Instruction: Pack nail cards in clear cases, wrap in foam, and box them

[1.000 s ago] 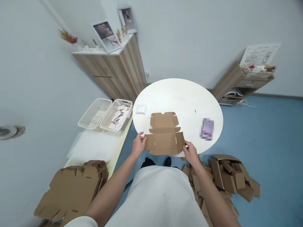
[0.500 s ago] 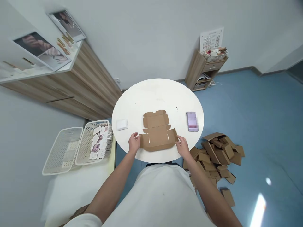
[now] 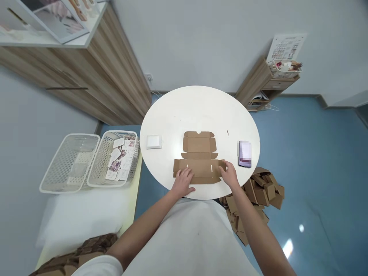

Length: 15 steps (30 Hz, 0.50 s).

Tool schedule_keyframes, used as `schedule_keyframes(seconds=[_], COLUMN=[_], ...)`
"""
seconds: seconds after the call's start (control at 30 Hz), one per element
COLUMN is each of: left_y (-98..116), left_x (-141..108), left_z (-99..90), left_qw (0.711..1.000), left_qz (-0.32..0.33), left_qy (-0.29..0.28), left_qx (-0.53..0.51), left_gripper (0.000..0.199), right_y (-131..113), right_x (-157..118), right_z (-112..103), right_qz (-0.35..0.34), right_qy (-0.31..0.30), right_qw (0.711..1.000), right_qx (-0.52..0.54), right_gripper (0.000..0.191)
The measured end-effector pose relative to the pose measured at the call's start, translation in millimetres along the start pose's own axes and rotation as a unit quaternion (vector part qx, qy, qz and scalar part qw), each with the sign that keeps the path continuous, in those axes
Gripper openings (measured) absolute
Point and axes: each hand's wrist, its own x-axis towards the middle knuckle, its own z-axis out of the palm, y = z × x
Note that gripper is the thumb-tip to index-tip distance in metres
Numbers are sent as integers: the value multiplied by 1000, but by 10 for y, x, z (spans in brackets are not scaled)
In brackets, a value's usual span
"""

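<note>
An unfolded brown cardboard box (image 3: 199,145) lies on the round white table (image 3: 201,107), its lid panel pointing away from me. Two small white slots show in its near panel. My left hand (image 3: 183,183) rests on the near left part of that panel, fingers stretched and thumb out to the side. At the box's right end, my right hand (image 3: 230,175) has its thumb and fingers around the side flap, which is tilted up a little. The left side flap lies nearly flat.
A white packet (image 3: 154,142) lies on the table's left, a phone (image 3: 244,154) on its right. Folded cardboard boxes (image 3: 261,193) are heaped on the floor at right. White baskets (image 3: 93,176) stand at left, one holding printed cards. More cardboard (image 3: 86,249) lies at lower left.
My left hand has moved from the left flap onto the near panel. The box's side flaps have come down flatter, and my right hand stays at the right flap. The camera view has shifted.
</note>
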Motion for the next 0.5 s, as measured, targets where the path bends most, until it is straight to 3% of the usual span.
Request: schedule_keyframes(seconds=[0.3,0.5], left_y=[28,8], left_x=[151,256], left_z=[54,-40], left_qw=[998,995], left_qz=[-28,-89], left_qy=[-30,-20], left_qx=[44,43], left_gripper=[58,69], right_y=[-111,-63], right_x=[802,1210], right_z=[119,300], right_qz=[41,56], right_qy=[-81,-106], right_qw=[993,987], right_qx=[79,107], right_gripper=[46,42])
